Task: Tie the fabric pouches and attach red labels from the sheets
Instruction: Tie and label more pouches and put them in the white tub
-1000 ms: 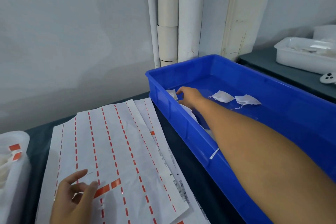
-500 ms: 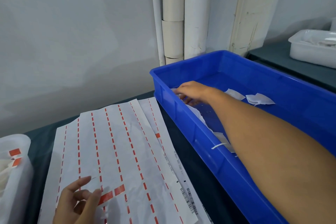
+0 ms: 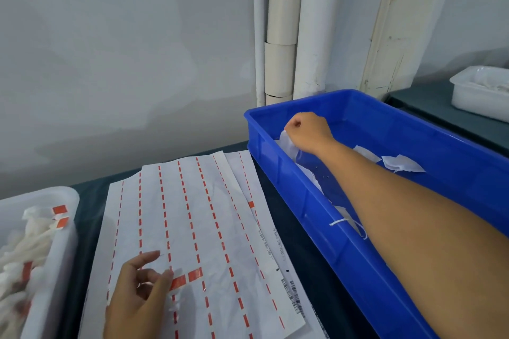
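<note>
- Fingers (image 3: 296, 125) of the right hand (image 3: 309, 132) were curled tight round a white fabric pouch (image 3: 287, 144), gripping it just above the floor at the far left corner of the blue bin (image 3: 358, 261).
- More pouches (image 3: 403, 164) lay loose in that bin.
- Left hand (image 3: 137, 292) rested on the label sheet (image 3: 192, 228), thumb and fingertips loosely bent, touching a red label (image 3: 186, 278) but not clearly pinching it.
- Labelled pouches filled the white tub (image 3: 49, 242) at left.

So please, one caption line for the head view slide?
Right hand grips a white pouch in the blue bin; left hand rests on the label sheet.
</note>
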`<move>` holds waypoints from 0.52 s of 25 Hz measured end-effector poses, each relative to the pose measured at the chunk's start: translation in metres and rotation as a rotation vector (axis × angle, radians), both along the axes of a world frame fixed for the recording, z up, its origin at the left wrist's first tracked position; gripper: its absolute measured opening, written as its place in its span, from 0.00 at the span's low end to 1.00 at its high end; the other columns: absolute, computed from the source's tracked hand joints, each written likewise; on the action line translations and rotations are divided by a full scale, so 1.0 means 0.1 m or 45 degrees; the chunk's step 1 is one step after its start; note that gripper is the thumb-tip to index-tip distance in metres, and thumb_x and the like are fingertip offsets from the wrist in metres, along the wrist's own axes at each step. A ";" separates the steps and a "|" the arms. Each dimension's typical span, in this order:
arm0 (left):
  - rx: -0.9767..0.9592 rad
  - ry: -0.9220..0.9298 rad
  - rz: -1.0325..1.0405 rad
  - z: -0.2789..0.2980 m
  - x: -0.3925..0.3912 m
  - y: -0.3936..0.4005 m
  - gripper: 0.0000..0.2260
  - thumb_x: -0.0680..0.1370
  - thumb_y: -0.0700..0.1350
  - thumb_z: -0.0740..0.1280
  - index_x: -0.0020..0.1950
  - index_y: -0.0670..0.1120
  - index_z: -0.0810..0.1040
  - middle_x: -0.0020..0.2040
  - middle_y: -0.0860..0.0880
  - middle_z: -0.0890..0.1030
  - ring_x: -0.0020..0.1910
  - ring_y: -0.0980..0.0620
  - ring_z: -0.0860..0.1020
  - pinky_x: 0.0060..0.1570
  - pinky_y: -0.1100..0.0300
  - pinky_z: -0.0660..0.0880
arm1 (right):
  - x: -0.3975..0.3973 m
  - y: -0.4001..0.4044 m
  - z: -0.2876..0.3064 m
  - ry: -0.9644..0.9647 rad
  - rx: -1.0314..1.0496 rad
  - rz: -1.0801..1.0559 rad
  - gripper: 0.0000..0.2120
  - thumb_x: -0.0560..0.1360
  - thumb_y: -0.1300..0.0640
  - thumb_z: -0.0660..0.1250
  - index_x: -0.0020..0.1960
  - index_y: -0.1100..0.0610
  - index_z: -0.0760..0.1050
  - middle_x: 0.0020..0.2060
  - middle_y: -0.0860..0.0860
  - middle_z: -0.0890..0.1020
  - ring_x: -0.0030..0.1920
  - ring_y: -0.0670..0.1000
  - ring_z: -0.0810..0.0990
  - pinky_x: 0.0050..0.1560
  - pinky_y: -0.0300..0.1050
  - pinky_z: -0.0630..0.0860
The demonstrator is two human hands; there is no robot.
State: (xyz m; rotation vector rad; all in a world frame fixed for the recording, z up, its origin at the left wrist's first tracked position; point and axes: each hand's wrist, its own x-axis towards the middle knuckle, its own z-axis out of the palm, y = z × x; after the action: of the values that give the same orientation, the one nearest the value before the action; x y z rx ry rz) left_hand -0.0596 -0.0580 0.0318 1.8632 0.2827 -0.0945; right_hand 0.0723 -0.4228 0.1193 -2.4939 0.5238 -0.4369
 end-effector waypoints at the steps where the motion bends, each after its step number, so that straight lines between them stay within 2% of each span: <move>1: 0.011 -0.009 -0.022 0.00 -0.01 0.00 0.16 0.77 0.39 0.74 0.61 0.48 0.74 0.43 0.42 0.82 0.43 0.44 0.80 0.40 0.60 0.72 | -0.02 0.06 0.08 -0.082 -0.012 -0.039 0.13 0.79 0.60 0.58 0.48 0.65 0.80 0.46 0.59 0.84 0.42 0.58 0.80 0.42 0.54 0.80; 3: 0.015 -0.036 -0.069 0.01 -0.06 0.00 0.13 0.77 0.42 0.74 0.58 0.52 0.75 0.43 0.44 0.82 0.43 0.45 0.81 0.37 0.61 0.73 | -0.05 0.21 0.28 -0.281 0.034 -0.046 0.11 0.81 0.59 0.59 0.47 0.62 0.79 0.44 0.55 0.83 0.45 0.56 0.80 0.36 0.45 0.75; 5: 0.001 -0.062 -0.107 0.04 -0.10 0.00 0.12 0.78 0.44 0.73 0.57 0.53 0.74 0.45 0.47 0.83 0.43 0.46 0.82 0.37 0.62 0.73 | -0.10 0.42 0.50 -0.492 0.066 0.017 0.10 0.82 0.59 0.60 0.51 0.59 0.79 0.46 0.50 0.81 0.46 0.49 0.78 0.37 0.36 0.71; 8: -0.040 -0.126 -0.131 0.09 -0.15 0.02 0.11 0.79 0.44 0.72 0.58 0.54 0.75 0.47 0.49 0.82 0.44 0.48 0.83 0.39 0.64 0.75 | -0.18 0.80 0.86 -0.686 0.168 0.120 0.10 0.82 0.58 0.60 0.54 0.57 0.80 0.44 0.44 0.80 0.44 0.44 0.76 0.44 0.38 0.74; 11: -0.129 -0.249 -0.106 0.12 -0.19 0.06 0.11 0.79 0.44 0.71 0.58 0.56 0.75 0.48 0.51 0.82 0.46 0.50 0.83 0.43 0.63 0.78 | -0.30 1.20 1.12 -0.554 0.349 0.369 0.09 0.79 0.56 0.64 0.50 0.51 0.83 0.40 0.39 0.81 0.42 0.40 0.78 0.41 0.35 0.75; 13: -0.200 -0.328 -0.088 0.11 -0.20 0.08 0.11 0.80 0.45 0.70 0.59 0.58 0.76 0.50 0.55 0.82 0.50 0.50 0.83 0.47 0.60 0.80 | -0.42 1.49 1.15 -0.389 0.544 0.586 0.08 0.78 0.58 0.67 0.47 0.50 0.84 0.39 0.41 0.83 0.39 0.39 0.78 0.38 0.35 0.74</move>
State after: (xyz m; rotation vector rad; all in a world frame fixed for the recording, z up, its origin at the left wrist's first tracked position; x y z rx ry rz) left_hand -0.0799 -0.0500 0.0432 1.7067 0.0312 0.0744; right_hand 0.0304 -0.2739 0.2341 -2.0005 -0.0799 -0.4531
